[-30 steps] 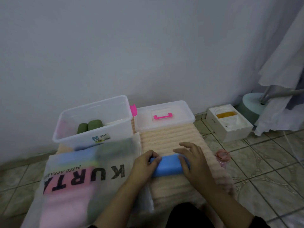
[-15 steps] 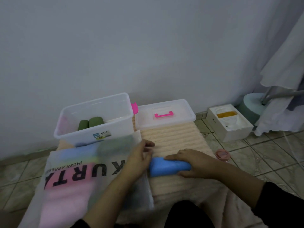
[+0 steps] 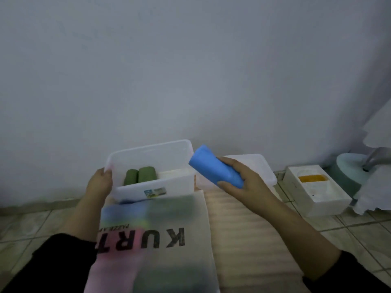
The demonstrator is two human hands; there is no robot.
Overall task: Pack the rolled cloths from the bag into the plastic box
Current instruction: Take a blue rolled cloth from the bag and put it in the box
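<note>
My right hand [image 3: 246, 185] grips a rolled blue cloth [image 3: 213, 166] in the air, its far end at the right rim of the clear plastic box [image 3: 148, 148]. My left hand [image 3: 99, 182] holds the box's left wall. Two rolled green cloths [image 3: 139, 174] lie side by side inside the box. In front of the box lies a frosted bag [image 3: 154, 240] printed "KURT", with blue, green and pink cloths showing dimly through it.
The box's clear lid [image 3: 262, 168] lies to the right, partly behind my right hand. A ribbed beige mat [image 3: 243, 229] covers the floor under the bag. A white foam box [image 3: 315, 187] with a yellow item and a pale round base [image 3: 347, 168] stand at the right.
My right hand has lifted the blue roll off the mat and carried it up to the box. My left hand left the roll and took hold of the box's left wall.
</note>
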